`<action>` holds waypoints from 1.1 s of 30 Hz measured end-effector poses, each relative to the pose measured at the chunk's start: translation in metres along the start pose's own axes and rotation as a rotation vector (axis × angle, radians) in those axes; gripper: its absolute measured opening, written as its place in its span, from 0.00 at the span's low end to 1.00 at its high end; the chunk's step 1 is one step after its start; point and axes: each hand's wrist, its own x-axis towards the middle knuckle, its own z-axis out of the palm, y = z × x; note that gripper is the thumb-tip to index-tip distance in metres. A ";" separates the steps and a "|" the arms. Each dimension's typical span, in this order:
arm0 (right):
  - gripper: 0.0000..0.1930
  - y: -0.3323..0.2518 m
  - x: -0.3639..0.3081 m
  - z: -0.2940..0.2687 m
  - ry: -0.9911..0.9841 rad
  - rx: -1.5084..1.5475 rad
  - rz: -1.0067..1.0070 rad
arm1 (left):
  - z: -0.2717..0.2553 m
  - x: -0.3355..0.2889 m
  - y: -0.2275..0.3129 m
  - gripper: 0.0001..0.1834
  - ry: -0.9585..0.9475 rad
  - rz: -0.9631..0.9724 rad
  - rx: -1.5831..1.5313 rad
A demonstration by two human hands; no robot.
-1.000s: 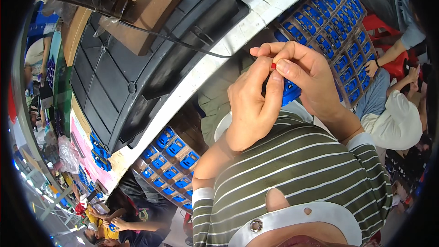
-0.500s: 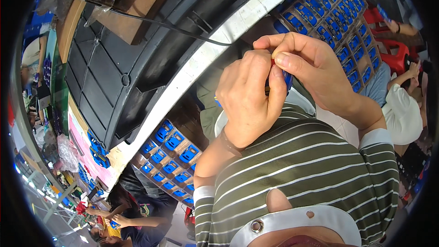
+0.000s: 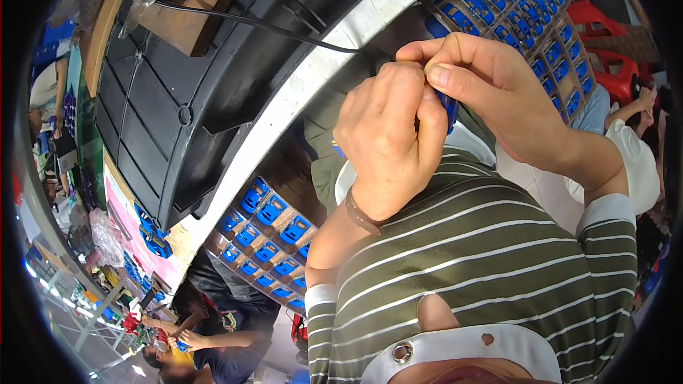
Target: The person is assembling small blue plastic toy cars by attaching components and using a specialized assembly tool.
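Probably light, stiff and slick, so best held by its edges: blue part [image 3: 450, 111] in curled left hand [image 3: 388, 131], beside tightly pinched right hand [image 3: 498, 92], with any contents hidden.

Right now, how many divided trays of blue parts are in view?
2. The upper-right tray is partly behind the right hand; the lower-left tray is beside the white table, left of the left hand. More may be hidden.

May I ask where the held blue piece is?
Right of centre in the head view, the blue piece shows between the left hand and the right hand.
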 end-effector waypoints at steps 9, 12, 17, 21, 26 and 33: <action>0.12 0.000 0.004 -0.002 -0.029 0.083 0.128 | -0.003 -0.001 0.001 0.03 -0.039 -0.011 0.040; 0.13 -0.001 0.004 -0.003 -0.035 0.058 0.144 | -0.002 -0.002 0.002 0.03 -0.034 -0.028 0.049; 0.14 -0.002 0.002 -0.001 -0.039 0.074 0.163 | -0.003 -0.001 0.003 0.03 -0.043 -0.061 0.030; 0.15 0.001 0.003 -0.004 -0.068 0.140 0.236 | -0.002 -0.004 0.000 0.03 -0.042 -0.048 0.039; 0.15 0.002 0.004 -0.005 -0.057 0.120 0.240 | -0.004 -0.004 -0.001 0.03 -0.072 -0.056 0.036; 0.13 -0.002 0.004 -0.005 -0.075 0.106 0.228 | -0.004 -0.005 -0.003 0.02 -0.077 -0.094 -0.029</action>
